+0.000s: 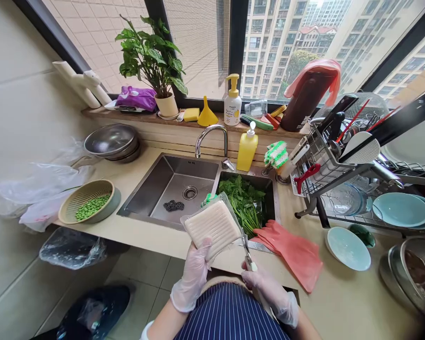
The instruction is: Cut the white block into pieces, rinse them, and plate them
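Observation:
My left hand (194,271), in a thin clear glove, grips the lower edge of a sealed plastic pack of white rice cakes (212,226), held up over the front of the sink. My right hand (269,288), also gloved, is closed round the handles of scissors (247,252) whose blades touch the pack's right edge. Both hands are above the counter's front edge, just over my striped apron.
A double steel sink (173,182) holds a dark scrubber (173,205) on the left and leafy greens (244,200) on the right. Pink rubber gloves (293,252) lie on the counter. A basket of peas (90,205) is left, a dish rack (340,165) and bowls (347,248) right.

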Tool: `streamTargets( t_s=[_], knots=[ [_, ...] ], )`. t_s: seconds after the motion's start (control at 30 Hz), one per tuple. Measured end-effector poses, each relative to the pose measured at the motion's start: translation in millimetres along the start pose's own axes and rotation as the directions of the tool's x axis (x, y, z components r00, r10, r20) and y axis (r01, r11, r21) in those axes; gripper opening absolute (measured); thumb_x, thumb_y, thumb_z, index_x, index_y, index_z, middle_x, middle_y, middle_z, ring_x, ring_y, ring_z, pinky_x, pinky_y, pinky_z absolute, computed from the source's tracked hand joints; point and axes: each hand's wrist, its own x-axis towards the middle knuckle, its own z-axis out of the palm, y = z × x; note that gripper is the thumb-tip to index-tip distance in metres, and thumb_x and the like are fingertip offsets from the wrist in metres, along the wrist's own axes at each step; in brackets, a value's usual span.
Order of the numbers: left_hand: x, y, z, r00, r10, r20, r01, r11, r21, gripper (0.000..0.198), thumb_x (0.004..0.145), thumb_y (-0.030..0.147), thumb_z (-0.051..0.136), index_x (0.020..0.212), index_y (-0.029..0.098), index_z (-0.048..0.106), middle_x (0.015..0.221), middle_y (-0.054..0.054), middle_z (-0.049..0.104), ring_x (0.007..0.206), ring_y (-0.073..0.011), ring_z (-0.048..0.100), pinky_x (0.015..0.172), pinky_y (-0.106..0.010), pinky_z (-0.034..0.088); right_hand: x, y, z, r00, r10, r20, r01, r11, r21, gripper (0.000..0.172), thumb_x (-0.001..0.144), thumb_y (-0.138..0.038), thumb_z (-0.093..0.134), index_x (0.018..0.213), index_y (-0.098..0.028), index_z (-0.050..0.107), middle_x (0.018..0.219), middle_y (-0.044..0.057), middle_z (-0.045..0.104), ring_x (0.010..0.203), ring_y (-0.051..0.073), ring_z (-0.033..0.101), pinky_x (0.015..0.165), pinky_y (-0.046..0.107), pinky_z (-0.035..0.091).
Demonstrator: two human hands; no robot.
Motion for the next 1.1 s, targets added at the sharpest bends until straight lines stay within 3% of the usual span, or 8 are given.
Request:
streamTargets(
  t_s=[0.23,0.3,0.47,0.63,0.93,1.1],
  knots=[
    [3,-2,-0.6,1.000,0.010,-0.015,-0.010,1.000,0.008,0.063,0.072,0.030,0.074,0.129,0.020,0.049,0.106,-0.009,0.071,0.102,-0.0272,0.065,0.094,-0.040,0.051,-5,-5,-6,0.992,0.063,0.105,-0.077,0.988,0.131,0.024,0.058,-0.029,0.054,0.077,-0.021,0.043,0.061,-0.005,0.044,0.058,0.011,0.042,0.058,0.026,0.032],
    [4,-2,0.1,1.000,0.011,-0.011,-0.011,1.000,0.008,0.063,0.072,0.029,0.074,0.129,0.020,0.049,0.106,-0.009,0.071,0.100,-0.0268,0.066,0.093,-0.040,0.051,-2,-1,-9,0.995,0.024,0.093,-0.032,0.996,0.081,0.022,0.059,-0.028,0.054,0.078,-0.020,0.045,0.062,-0.005,0.044,0.060,0.012,0.042,0.059,0.026,0.032],
    [7,-3,-0.9,0.999,0.013,0.037,-0.013,1.000,0.000,0.066,0.069,0.029,0.076,0.129,0.019,0.050,0.104,-0.009,0.071,0.097,-0.0260,0.067,0.090,-0.039,0.053,4,10,-15,0.994,-0.086,-0.065,0.074,0.982,-0.174,0.021,0.062,-0.025,0.054,0.081,-0.020,0.047,0.071,-0.003,0.046,0.068,0.013,0.040,0.066,0.027,0.032],
    [7,-2,0.3,0.999,0.004,0.031,-0.005,1.000,0.031,0.066,0.069,0.029,0.076,0.128,0.018,0.051,0.107,-0.010,0.071,0.099,-0.0264,0.066,0.091,-0.038,0.053,2,12,-18,0.994,-0.105,-0.021,0.100,0.979,-0.176,0.017,0.065,-0.024,0.051,0.081,-0.020,0.047,0.071,-0.003,0.046,0.069,0.014,0.040,0.068,0.028,0.032],
    [5,-1,0.1,0.998,-0.030,-0.061,0.035,0.995,0.095,0.047,0.084,0.040,0.059,0.126,0.019,0.054,0.120,-0.010,0.066,0.113,-0.0250,0.060,0.102,-0.036,0.045,0,11,-19,0.998,-0.039,0.053,0.044,0.993,-0.112,0.019,0.064,-0.027,0.051,0.079,-0.020,0.043,0.066,-0.004,0.041,0.062,0.012,0.037,0.059,0.027,0.029],
    [8,-2,-5.8,0.994,-0.001,-0.113,0.019,0.988,0.153,0.042,0.086,0.039,0.058,0.123,0.019,0.057,0.122,-0.010,0.065,0.114,-0.0247,0.059,0.104,-0.037,0.043,-4,4,-16,0.999,-0.042,0.025,0.047,0.974,-0.221,0.023,0.061,-0.029,0.051,0.081,-0.019,0.044,0.070,-0.003,0.043,0.067,0.013,0.038,0.064,0.028,0.031]
  ],
)
